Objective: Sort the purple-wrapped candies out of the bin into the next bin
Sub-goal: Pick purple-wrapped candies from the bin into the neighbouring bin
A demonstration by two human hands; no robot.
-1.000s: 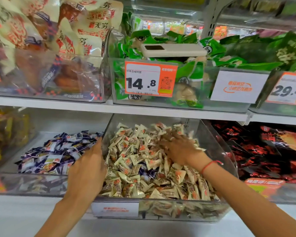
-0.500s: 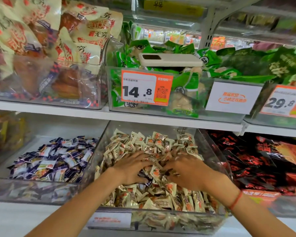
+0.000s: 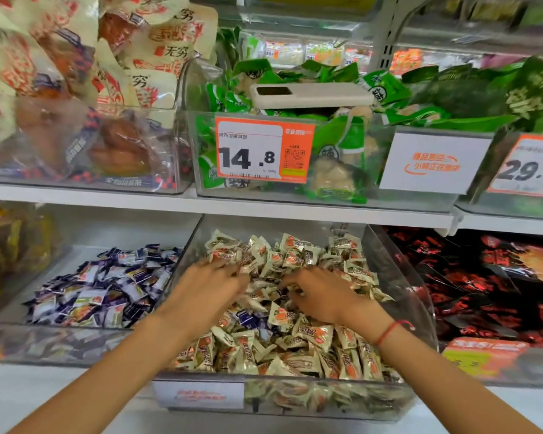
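The middle clear bin (image 3: 392,277) is heaped with beige-and-orange wrapped candies (image 3: 298,346). A few purple-wrapped candies (image 3: 247,318) show in the pile between my wrists. My left hand (image 3: 206,288) lies on the heap at its left side, fingers stretched toward the centre and blurred. My right hand (image 3: 322,292) rests on the heap opposite it, fingers bent down into the wrappers; I see nothing held in it. The bin to the left (image 3: 60,344) holds a layer of purple-wrapped candies (image 3: 107,285).
A white phone (image 3: 311,95) lies on green packets in the bin above, behind a 14.8 price tag (image 3: 264,150). Black-and-red packets (image 3: 483,283) fill the bin on the right. A shelf edge (image 3: 264,211) runs just above the candy bins.
My left hand came from the edge of the left bin into the middle bin. Both hands have since spread slightly apart on the pile, uncovering purple wrappers between them.
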